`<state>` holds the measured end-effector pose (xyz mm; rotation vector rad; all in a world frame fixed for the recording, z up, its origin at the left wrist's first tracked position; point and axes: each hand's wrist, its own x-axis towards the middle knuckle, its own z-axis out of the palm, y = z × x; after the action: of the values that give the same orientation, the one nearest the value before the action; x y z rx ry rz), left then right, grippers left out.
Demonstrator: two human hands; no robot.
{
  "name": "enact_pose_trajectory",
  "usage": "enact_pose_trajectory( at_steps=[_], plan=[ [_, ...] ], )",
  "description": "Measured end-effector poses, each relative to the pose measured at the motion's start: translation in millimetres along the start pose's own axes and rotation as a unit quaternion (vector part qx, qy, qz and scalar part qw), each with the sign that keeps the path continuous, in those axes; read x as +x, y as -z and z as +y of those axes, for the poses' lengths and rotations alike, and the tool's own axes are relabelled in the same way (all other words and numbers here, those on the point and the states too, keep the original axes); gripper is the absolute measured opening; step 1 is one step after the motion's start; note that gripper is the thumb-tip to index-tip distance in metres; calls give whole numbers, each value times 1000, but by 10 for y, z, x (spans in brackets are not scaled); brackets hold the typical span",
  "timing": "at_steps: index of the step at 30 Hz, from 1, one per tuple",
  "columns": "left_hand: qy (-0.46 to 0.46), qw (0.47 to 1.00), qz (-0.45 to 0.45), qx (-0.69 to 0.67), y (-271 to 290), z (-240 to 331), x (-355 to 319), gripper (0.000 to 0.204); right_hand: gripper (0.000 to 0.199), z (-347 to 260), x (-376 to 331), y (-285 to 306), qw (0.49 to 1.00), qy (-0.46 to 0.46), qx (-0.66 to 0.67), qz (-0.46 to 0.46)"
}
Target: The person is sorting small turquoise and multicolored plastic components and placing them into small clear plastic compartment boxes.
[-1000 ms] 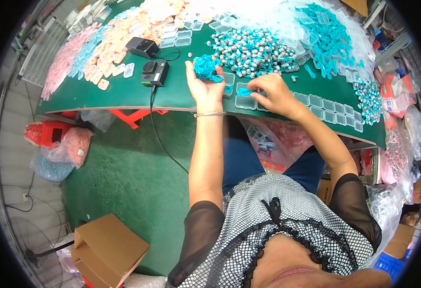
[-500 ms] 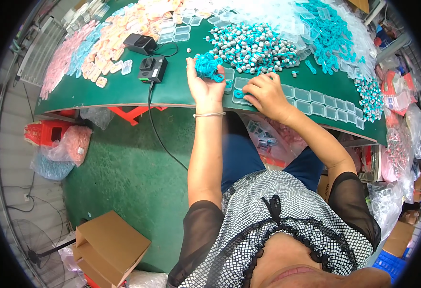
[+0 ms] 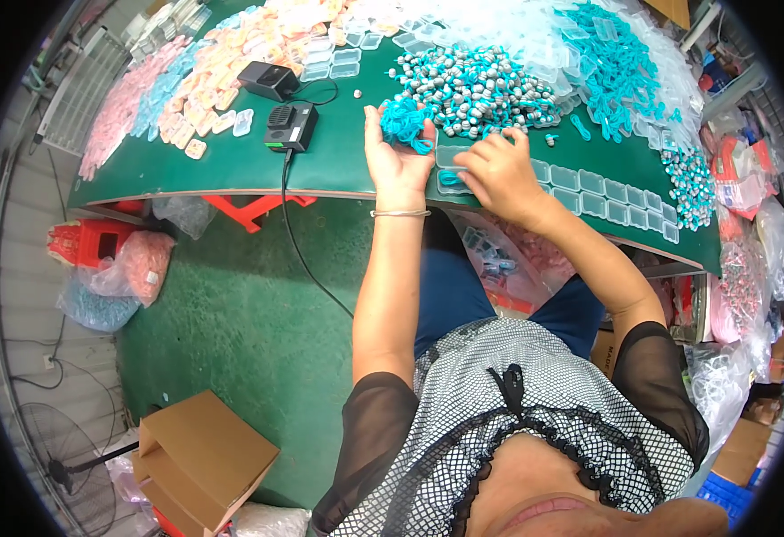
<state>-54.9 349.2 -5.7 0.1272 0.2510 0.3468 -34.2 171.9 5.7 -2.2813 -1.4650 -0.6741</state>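
Observation:
My left hand is cupped, palm up, around a bunch of turquoise cord loops just above the table's near edge. To its right, my right hand bends over a small clear plastic case that lies open. One turquoise loop rests in the case's near half, close to my right fingertips. Those fingers are curled together and a little blurred, so anything between them is hidden. More clear cases lie open in a row to the right of my right hand.
A heap of grey beads with turquoise cords sits beyond my hands. Farther right spread loose turquoise loops. Two black devices, a charger-like box and a smaller one, stand left with cables. Orange-and-white pieces cover the far left.
My left hand has shifted slightly right with its bunch of loops, closer to the open case. My right hand stays over the case, its fingers moved a little.

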Motion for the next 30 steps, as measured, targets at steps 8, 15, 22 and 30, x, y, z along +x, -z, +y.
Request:
enact_pose_trajectory(
  at_steps=[8,15,22,30],
  plan=[
    [12,1000,-18,13,-74,-197,-55,36,18,28,227,27,966,-92,239,44],
    [-73,994,-61,55,-122,-407,-2,36,16,127,337,23,947,-173,268,24],
    [-65,996,-37,53,-132,-582,39,33,14,278,187,107,888,-250,383,-43],
    [-56,997,-11,48,-180,-612,0,35,8,434,19,262,826,-270,490,-68]
  ],
)
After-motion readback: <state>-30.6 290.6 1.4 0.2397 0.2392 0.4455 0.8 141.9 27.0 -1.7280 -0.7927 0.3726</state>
